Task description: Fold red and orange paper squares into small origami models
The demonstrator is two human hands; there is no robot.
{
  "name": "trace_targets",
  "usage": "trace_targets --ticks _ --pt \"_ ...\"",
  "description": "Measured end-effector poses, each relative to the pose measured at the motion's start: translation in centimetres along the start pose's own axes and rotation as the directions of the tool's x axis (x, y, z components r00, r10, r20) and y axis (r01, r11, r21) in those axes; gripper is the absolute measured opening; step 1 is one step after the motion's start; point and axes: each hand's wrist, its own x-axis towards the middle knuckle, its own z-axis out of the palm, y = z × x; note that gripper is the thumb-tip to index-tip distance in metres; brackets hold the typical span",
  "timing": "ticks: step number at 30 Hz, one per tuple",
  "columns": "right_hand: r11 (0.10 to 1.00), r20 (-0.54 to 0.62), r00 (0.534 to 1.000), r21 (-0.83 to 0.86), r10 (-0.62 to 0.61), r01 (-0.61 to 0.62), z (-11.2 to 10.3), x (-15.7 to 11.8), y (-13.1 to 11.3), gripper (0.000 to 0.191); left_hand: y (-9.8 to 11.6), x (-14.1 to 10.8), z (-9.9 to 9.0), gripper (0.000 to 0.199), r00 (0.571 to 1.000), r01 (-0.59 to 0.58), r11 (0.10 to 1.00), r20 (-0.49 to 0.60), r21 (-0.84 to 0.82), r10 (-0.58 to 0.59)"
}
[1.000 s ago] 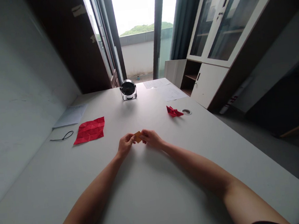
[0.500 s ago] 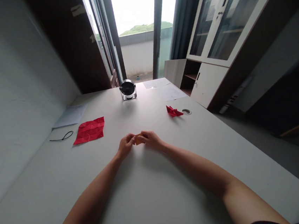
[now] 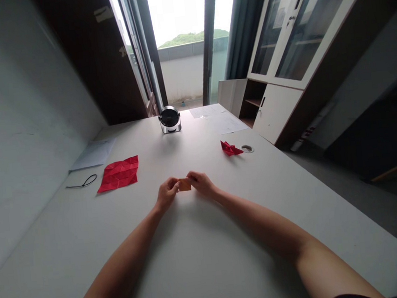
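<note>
A small orange piece of folded paper (image 3: pixel 184 184) is held between my two hands, over the middle of the white table (image 3: pixel 195 261). My left hand (image 3: pixel 168 191) pinches its left edge, thumb towards me. On the other side my right hand (image 3: pixel 201 183) grips the upper right corner with closed fingers. The paper's front face shows as a flat rectangle. To the left lies a creased red paper sheet (image 3: pixel 119 174), spread out. A folded red paper shape (image 3: pixel 231 148) with pointed ends sits to the right, beside a white tape roll (image 3: pixel 247 149).
A small round black fan (image 3: pixel 170 118) on a metal stand is at the back of the table. White papers (image 3: pixel 231 122) lie at the back right, another sheet (image 3: pixel 93 154) at the left by the wall. A black cable tie (image 3: pixel 82 181) rests near the red sheet.
My right hand has shifted slightly up, its fingers now at the corner. More of the orange paper's face shows, squarer to me. My left hand has barely moved.
</note>
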Motion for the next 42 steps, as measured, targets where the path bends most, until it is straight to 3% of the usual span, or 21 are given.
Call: trace_targets --ticks 4,7,11,16,31,42 --pt "0.997 0.096 0.995 0.069 0.026 -0.032 -0.1 -0.2 -0.3 0.023 -0.2 0.3 -0.2 0.025 0.997 -0.020 0.999 -0.069 -0.043 0.017" --pt "1.000 0.116 0.993 0.004 -0.001 0.000 0.0 -0.2 -0.4 0.023 -0.2 0.2 -0.4 0.023 0.994 -0.042 0.999 -0.104 0.028 0.045" --pt "0.998 0.087 0.995 -0.036 -0.053 0.056 0.2 -0.1 -0.3 0.020 0.2 0.0 -0.4 0.016 0.992 -0.098 0.984 -0.064 0.147 0.108" --pt "0.994 0.061 0.993 -0.031 -0.104 0.106 0.1 -0.1 -0.5 0.019 0.7 -0.2 -0.3 0.009 0.990 -0.133 0.979 -0.027 0.152 0.139" --pt "0.991 0.078 0.988 0.017 -0.130 0.129 0.1 -0.5 -1.4 0.019 0.9 -0.1 -0.2 0.008 0.997 -0.076 0.997 -0.010 -0.027 0.076" --pt "0.996 0.083 0.993 0.033 -0.086 0.084 -0.1 -0.2 -0.9 0.017 1.3 -0.3 -0.2 0.011 0.998 -0.054 0.997 -0.036 0.062 0.056"
